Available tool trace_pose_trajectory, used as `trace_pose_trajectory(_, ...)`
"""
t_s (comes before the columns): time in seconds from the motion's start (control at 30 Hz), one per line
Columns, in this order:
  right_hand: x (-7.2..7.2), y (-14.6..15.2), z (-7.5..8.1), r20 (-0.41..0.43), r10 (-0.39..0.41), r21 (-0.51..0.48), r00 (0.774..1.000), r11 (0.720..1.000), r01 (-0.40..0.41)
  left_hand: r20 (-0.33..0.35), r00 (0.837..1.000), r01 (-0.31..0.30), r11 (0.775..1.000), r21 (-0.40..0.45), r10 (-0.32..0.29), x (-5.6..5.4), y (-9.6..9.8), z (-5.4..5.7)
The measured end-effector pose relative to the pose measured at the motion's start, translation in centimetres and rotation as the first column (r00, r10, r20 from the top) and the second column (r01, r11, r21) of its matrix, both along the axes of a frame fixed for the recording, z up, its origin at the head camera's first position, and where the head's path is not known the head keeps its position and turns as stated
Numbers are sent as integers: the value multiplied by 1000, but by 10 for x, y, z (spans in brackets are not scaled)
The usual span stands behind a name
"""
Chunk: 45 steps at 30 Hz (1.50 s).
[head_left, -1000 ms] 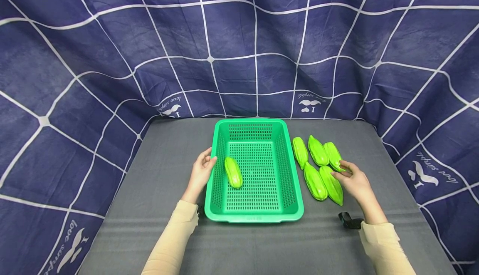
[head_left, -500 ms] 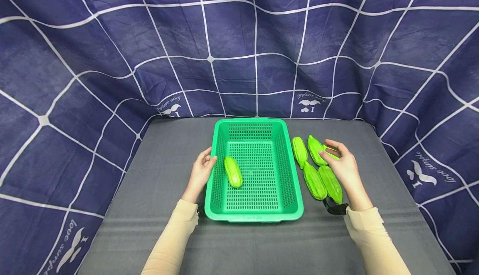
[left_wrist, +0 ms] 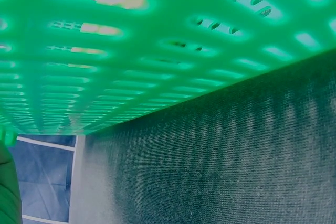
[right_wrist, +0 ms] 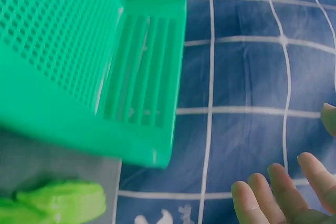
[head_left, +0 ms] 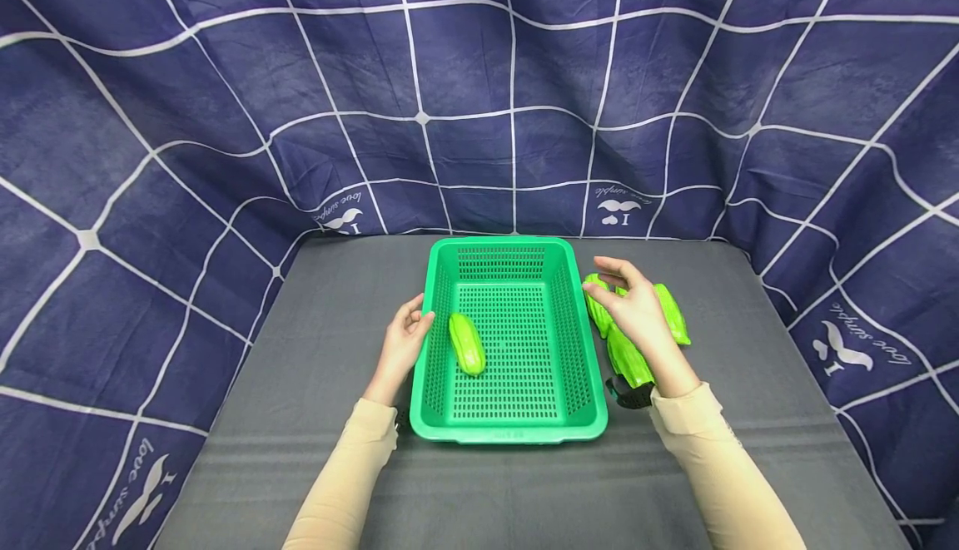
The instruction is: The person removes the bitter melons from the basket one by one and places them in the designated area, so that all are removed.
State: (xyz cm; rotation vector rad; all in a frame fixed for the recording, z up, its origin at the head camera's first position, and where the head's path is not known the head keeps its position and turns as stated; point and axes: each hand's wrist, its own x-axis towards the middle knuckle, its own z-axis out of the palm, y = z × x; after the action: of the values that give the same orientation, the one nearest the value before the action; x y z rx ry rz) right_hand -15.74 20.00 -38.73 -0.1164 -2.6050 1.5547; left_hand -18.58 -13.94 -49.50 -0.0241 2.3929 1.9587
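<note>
A green perforated plastic basket [head_left: 509, 435] stands mid-table with one bright green ridged gourd [head_left: 468, 344] inside. My left hand [head_left: 399, 344] holds its left rim, thumb over the edge. The left wrist view shows mostly the slotted underside or wall of the basket [left_wrist: 131, 51]. Right of the basket lie several more gourds [head_left: 628, 356], partly covered by my right hand [head_left: 635, 307]. That hand hovers by the right rim with spread, slightly bent fingers and nothing between them. In the right wrist view its fingertips [right_wrist: 283, 187] are apart from the basket [right_wrist: 142, 145] and a gourd [right_wrist: 68, 203].
A grey cloth [head_left: 330, 284] covers the table. Blue curtain [head_left: 464, 151] with white grid lines surrounds the back and sides. A black wrist-worn device [head_left: 632, 393] sits under my right wrist, close above the nearest gourd.
My right hand has moved left across the gourds, from their right side to the basket's right rim. The left hand, the basket and the gourd in it have stayed put.
</note>
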Motion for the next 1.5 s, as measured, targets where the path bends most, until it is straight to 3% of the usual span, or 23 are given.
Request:
trace_pose_trajectory(0.1,-3,-14,0,-5,42,-25,999,999,-42,1,1000,-13,1000,1,13,-8,-2,-15)
trace_pose_trajectory(0.17,-5,-23,-3,-4,74,-28,997,997,-74,-9,1000,-18,1000,4,18,-8,-2,-17)
trace_pose_trajectory(0.57,-16,-62,-15,63,175,-45,983,984,-172,-32,999,-24,1000,-8,24,-8,-2,-20)
trace_pose_trajectory(0.87,-23,-88,-26,79,209,26,975,977,-211,-24,999,-30,999,-19,29,-7,-1,-19)
trace_pose_trajectory(1.5,-32,-128,-54,139,293,35,946,953,-301,-24,999,-28,999,-24,27,-6,-1,-18)
